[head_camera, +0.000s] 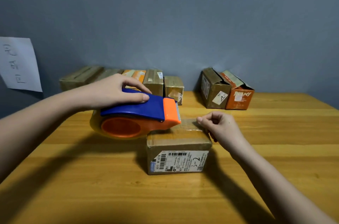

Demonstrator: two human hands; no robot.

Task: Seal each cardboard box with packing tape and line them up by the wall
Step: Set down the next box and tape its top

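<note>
Glossy plastic dispenser (139, 112), matt cardboard box (178, 150), smooth wooden table (91, 178)

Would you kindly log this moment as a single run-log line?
step: taping box | left hand: grips tape dispenser | right hand: pinches tape end | row by wall: five boxes

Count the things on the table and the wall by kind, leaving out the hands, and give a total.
Boxes: 8 (one in the back row is partly hidden behind the left hand)
Dispenser: 1
Paper sheet: 1
Total: 10
</note>
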